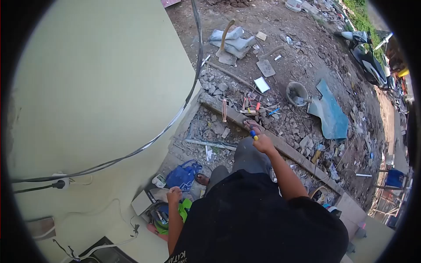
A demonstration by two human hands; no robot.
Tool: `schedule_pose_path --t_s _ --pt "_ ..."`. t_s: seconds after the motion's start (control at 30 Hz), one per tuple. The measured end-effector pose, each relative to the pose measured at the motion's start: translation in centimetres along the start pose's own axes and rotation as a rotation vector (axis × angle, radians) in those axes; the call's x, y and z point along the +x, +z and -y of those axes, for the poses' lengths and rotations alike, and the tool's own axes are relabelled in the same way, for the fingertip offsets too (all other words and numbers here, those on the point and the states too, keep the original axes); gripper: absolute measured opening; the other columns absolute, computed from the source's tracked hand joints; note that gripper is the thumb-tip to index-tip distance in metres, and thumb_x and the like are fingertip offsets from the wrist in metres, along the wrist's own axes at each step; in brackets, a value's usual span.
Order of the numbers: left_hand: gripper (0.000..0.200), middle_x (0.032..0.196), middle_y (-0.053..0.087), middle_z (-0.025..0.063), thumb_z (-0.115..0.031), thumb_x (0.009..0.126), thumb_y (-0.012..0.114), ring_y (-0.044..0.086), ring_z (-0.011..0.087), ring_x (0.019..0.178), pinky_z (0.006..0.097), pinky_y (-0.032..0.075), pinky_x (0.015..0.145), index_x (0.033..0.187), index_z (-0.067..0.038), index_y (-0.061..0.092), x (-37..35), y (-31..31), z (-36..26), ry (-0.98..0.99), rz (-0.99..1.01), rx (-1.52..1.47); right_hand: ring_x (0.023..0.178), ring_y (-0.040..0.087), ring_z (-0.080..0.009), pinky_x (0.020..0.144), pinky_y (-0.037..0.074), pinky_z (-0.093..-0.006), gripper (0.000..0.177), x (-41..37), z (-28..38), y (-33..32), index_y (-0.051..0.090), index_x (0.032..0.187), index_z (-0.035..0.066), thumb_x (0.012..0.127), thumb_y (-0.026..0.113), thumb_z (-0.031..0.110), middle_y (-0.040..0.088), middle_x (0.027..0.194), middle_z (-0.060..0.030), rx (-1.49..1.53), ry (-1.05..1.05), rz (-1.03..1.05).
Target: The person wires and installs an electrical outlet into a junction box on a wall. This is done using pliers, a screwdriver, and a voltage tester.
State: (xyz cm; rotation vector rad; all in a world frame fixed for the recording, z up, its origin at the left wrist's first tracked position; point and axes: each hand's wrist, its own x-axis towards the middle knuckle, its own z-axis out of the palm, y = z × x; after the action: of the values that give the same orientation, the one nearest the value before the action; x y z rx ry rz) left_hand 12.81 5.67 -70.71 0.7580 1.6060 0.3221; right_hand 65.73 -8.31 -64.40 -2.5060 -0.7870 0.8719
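One pale green, flat wall point(101, 96) fills the view's left side; beside it runs a long, straight grey-brown beam point(302, 161). A crumpled blue fabric bag point(177, 176) lies near the left hand point(174, 195), whose grip cannot be told. The right hand point(263, 143) is clamped on a blue-and-yellow cylindrical handle point(253, 133) near the beam.

Wearing a loose black T-shirt point(258, 223), matte across the torso. Printed with pale lettering point(180, 257) at the near left edge, partly cut off, legible in part as "KATA". Cut with a short, wide black sleeve point(313, 215) on the right; bare below, down to the right hand point(264, 143). Likewise bare along the left forearm point(175, 221). Clothed below in plain dark-grey trousers point(250, 160), lightly creased. Too small to tell: footwear on the far foot point(248, 123).
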Motion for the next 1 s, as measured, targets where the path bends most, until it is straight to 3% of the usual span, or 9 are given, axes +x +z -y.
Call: schedule_pose_path --t_s 0.07,0.17,0.3,0.37,0.47,0.63,0.77,0.87,1.0 --pt "0.015 0.077 0.064 0.0063 -0.012 0.09 0.062 0.06 0.0141 0.058 0.0275 0.047 0.048 0.099 -0.001 0.064 -0.4 -1.2 2.5 -0.193 0.14 -0.007 0.096 0.066 -0.0472 0.085 0.051 -0.0496 0.04 0.6 -2.8 0.3 0.069 0.097 -0.005 0.079 0.06 0.03 0.066 0.098 -0.0328 0.013 0.199 0.078" --pt "0.014 0.076 0.065 0.0073 -0.012 0.089 0.062 0.062 0.0162 0.059 0.0293 0.048 0.048 0.099 -0.002 0.065 2.3 -4.0 6.9 0.452 0.465 1.042 0.104 0.064 -0.0466 0.09 0.05 -0.0506 0.044 0.8 -6.3 -0.3 0.068 0.099 -0.007 0.082 0.06 0.032 0.066 0.102 -0.033 0.075 0.415 0.035" --pt "0.018 0.073 0.064 0.0104 -0.016 0.087 0.064 0.065 0.0257 0.063 0.0351 0.051 0.053 0.098 -0.002 0.066 -2.2 1.8 1.2 0.281 0.497 0.939 0.102 0.063 -0.0474 0.088 0.051 -0.0514 0.051 3.6 -11.9 -0.2 0.069 0.098 -0.005 0.087 0.059 0.043 0.066 0.103 -0.0324 0.013 0.402 0.107" --pt "0.024 0.079 0.065 0.0148 -0.019 0.088 0.063 0.067 0.0315 0.076 0.0402 0.052 0.067 0.102 0.0 0.064 -5.1 5.8 -3.1 0.067 -0.465 0.806 0.098 0.063 -0.0483 0.086 0.05 -0.0534 0.054 5.5 -11.8 -0.4 0.068 0.096 -0.005 0.091 0.055 0.047 0.066 0.1 -0.033 -0.059 0.26 0.184" --pt "0.042 0.101 0.058 0.0177 -0.024 0.089 0.065 0.058 0.031 0.093 0.0418 0.046 0.086 0.118 0.003 0.052 -7.3 5.9 -8.2 0.461 -1.044 0.335 0.095 0.063 -0.0515 0.08 0.048 -0.0566 0.06 7.5 -10.7 0.6 0.065 0.101 -0.005 0.094 0.052 0.052 0.064 0.094 -0.0333 -0.164 -0.037 0.292" --pt "0.056 0.133 0.043 0.0205 -0.032 0.097 0.059 0.045 0.0313 0.122 0.0442 0.036 0.106 0.133 0.004 0.037 -11.0 -3.0 -20.6 0.843 -1.425 -0.234 0.094 0.062 -0.0268 0.081 0.048 -0.0388 0.05 2.4 6.7 -0.6 0.047 0.128 -0.001 0.088 0.06 0.026 0.062 0.105 -0.0121 0.109 -0.929 0.408" --pt "0.063 0.139 0.041 0.023 -0.029 0.096 0.061 0.042 0.0295 0.129 0.0385 0.035 0.108 0.14 0.006 0.034 -12.5 -10.6 -29.9 1.195 -1.191 -0.55 0.083 0.054 -0.0127 0.076 0.046 -0.0297 0.031 -4.6 22.8 1.6 0.051 0.107 0.005 0.079 0.064 0.009 0.055 0.089 -0.0026 0.508 -0.681 1.171" --pt "0.069 0.142 0.039 0.0244 -0.03 0.094 0.063 0.043 0.0321 0.13 0.0394 0.036 0.109 0.143 0.007 0.031 -12.9 -13.8 -35.4 1.336 -0.874 -0.655 0.072 0.054 -0.0136 0.069 0.046 -0.031 0.016 -11.3 37.7 2.3 0.057 0.092 0.004 0.082 0.068 0.009 0.057 0.076 -0.0059 0.477 -1.166 0.969" --pt "0.052 0.123 0.058 0.0217 -0.024 0.093 0.065 0.058 0.0264 0.112 0.0344 0.044 0.098 0.131 0.008 0.048 -11.1 -15.6 -38.7 1.197 -1.058 -0.454 0.062 0.052 -0.0178 0.061 0.046 -0.034 0.024 -19.3 53.4 2.0 0.059 0.084 0.0 0.084 0.074 0.019 0.057 0.066 -0.0075 0.426 -1.355 0.587"
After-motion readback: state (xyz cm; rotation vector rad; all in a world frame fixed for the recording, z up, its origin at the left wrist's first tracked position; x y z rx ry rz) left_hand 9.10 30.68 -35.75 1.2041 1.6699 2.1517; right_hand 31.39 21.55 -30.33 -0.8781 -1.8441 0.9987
